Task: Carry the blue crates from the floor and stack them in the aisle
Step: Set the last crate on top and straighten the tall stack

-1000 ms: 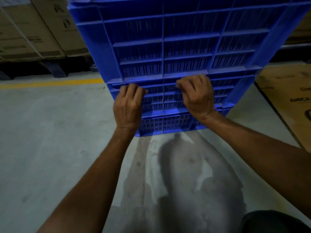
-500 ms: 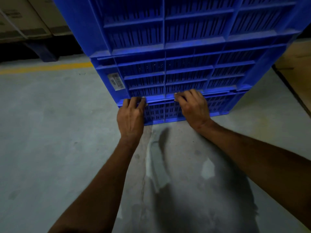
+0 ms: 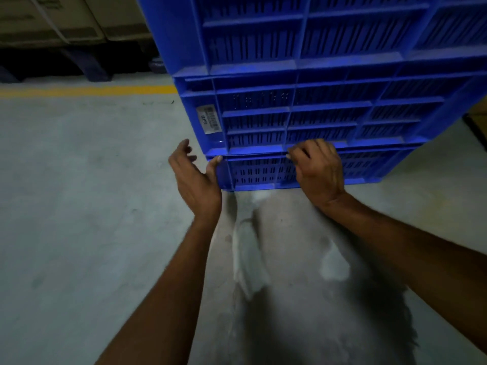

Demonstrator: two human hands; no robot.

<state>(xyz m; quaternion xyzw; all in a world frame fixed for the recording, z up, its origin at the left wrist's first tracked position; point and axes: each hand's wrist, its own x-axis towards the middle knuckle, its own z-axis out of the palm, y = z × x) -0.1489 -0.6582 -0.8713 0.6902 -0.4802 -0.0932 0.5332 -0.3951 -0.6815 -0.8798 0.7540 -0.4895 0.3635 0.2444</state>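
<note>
A stack of blue slatted crates (image 3: 316, 101) rises from the concrete floor ahead and fills the upper middle and right of the view. The bottom crate (image 3: 263, 171) rests on the floor; the one above it carries a white barcode label (image 3: 208, 119). My right hand (image 3: 317, 169) curls its fingers over the rim of the bottom crate, gripping it. At the bottom crate's left corner my left hand (image 3: 193, 177) is open, its thumb touching the corner and its fingers spread off to the left.
Grey concrete floor (image 3: 79, 206) with pale stains lies under my arms. A yellow line (image 3: 87, 91) runs across the floor at left. Behind it, cardboard boxes (image 3: 52, 19) sit on dark pallets. Another cardboard box edge (image 3: 478, 111) shows at far right.
The stack has come closer and lower in view. My left hand has come off the crate's front rim and moved to its left corner, now open. My right hand stays on the rim.
</note>
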